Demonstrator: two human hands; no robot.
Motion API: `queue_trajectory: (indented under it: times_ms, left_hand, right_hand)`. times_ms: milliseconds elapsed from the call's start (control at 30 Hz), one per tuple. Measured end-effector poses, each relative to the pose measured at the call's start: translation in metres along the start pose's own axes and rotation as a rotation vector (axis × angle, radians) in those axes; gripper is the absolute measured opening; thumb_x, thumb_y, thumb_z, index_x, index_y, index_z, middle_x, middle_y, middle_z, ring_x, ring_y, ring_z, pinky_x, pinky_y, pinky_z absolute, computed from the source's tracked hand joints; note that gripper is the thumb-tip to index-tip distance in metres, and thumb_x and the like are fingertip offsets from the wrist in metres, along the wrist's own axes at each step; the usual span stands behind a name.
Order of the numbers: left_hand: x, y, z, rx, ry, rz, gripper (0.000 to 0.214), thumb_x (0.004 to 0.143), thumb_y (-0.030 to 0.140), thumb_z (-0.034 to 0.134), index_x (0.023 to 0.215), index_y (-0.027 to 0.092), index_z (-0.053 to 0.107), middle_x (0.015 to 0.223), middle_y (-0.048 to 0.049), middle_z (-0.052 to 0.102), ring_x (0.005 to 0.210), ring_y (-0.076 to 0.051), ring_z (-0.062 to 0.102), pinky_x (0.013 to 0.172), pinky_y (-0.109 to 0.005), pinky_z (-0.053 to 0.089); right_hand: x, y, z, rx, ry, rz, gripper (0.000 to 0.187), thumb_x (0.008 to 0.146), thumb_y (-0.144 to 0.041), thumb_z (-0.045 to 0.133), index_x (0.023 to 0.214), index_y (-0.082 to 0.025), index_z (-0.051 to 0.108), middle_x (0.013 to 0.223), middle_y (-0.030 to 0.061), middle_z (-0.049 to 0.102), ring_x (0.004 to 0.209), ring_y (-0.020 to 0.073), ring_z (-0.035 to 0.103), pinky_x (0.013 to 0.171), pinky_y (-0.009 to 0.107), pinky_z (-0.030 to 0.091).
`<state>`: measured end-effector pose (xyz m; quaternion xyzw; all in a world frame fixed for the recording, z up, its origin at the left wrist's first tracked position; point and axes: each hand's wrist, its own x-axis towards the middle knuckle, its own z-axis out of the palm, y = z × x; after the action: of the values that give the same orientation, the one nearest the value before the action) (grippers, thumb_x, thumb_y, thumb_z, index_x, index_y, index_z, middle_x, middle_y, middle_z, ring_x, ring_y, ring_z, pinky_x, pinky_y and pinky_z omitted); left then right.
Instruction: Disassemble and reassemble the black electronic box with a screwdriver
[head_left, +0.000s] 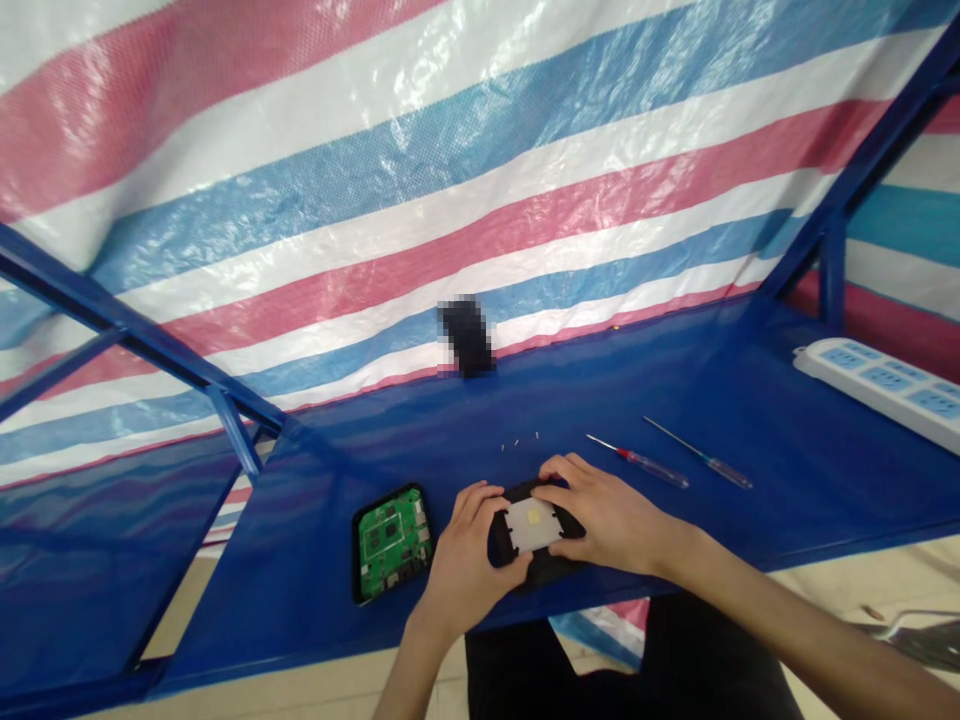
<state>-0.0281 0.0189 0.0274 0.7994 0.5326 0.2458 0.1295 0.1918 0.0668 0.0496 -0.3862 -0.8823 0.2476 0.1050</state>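
Head view: left hand [469, 565], right hand [611, 515], both spread, pressing black device housing [541, 570] between them; green circuit board [391, 543] just left; two screwdrivers [651, 465] beyond, on blue worktop [750, 500].

A woven plastic tarp [480, 170] in broad pink, white and blue stripes hangs as the wall, its surface creased and glossy under bright, even light. Blue steel framing [832, 270] angles across it on both sides and carries a blue-topped counter [675, 400]. A white power strip [874, 385] lies at the counter's right end, and a pale tiled floor [825, 590] shows below.
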Motion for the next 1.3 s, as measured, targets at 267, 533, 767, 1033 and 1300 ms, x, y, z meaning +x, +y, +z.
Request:
queue_trajectory:
  times_ms: [267, 533, 767, 1033, 1300]
  left_hand:
    - [-0.005, -0.002, -0.001, -0.033, -0.042, -0.045, 0.044, 0.070, 0.018, 0.075, 0.111, 0.024, 0.060, 0.121, -0.0068, 0.063, 0.113, -0.028, 0.063, 0.094, -0.045, 0.058]
    - [-0.008, -0.001, 0.002, -0.040, -0.051, -0.053, 0.045, 0.074, 0.018, 0.073, 0.116, 0.023, 0.059, 0.126, -0.0081, 0.061, 0.119, -0.029, 0.060, 0.099, -0.046, 0.054]
    - [-0.005, 0.005, 0.002, -0.041, -0.053, -0.095, 0.038, 0.077, 0.017, 0.069, 0.114, 0.023, 0.061, 0.126, -0.0078, 0.061, 0.119, -0.028, 0.059, 0.100, -0.046, 0.053]
    - [-0.006, 0.005, 0.011, -0.043, -0.035, -0.121, 0.035, 0.079, 0.017, 0.066, 0.112, 0.025, 0.059, 0.127, -0.0074, 0.059, 0.123, -0.028, 0.056, 0.104, -0.047, 0.050]
    - [-0.010, 0.000, 0.018, -0.058, -0.015, -0.103, 0.031, 0.080, 0.018, 0.065, 0.109, 0.025, 0.056, 0.129, -0.0072, 0.058, 0.125, -0.027, 0.053, 0.106, -0.048, 0.046]
  right_hand:
    - [-0.001, 0.000, 0.001, -0.011, -0.025, 0.009, 0.047, 0.075, -0.033, 0.077, 0.119, -0.022, 0.065, 0.124, 0.0111, 0.054, 0.113, 0.0316, 0.054, 0.096, 0.049, 0.050]
    - [-0.002, 0.001, 0.000, 0.010, -0.030, 0.007, 0.051, 0.078, -0.031, 0.074, 0.126, -0.021, 0.060, 0.126, 0.0120, 0.054, 0.115, 0.0322, 0.055, 0.098, 0.051, 0.048]
    - [-0.005, 0.004, 0.004, 0.017, 0.021, -0.011, 0.043, 0.080, -0.036, 0.072, 0.119, -0.021, 0.063, 0.123, 0.0117, 0.056, 0.111, 0.0308, 0.057, 0.094, 0.047, 0.051]
    - [-0.011, 0.004, 0.017, -0.028, 0.127, -0.044, 0.043, 0.081, -0.030, 0.069, 0.122, -0.020, 0.062, 0.125, 0.0127, 0.056, 0.115, 0.0298, 0.057, 0.099, 0.045, 0.049]
    - [-0.015, -0.004, 0.015, -0.060, 0.162, -0.044, 0.040, 0.083, -0.036, 0.068, 0.120, -0.021, 0.065, 0.124, 0.0132, 0.058, 0.112, 0.0313, 0.059, 0.096, 0.047, 0.051]
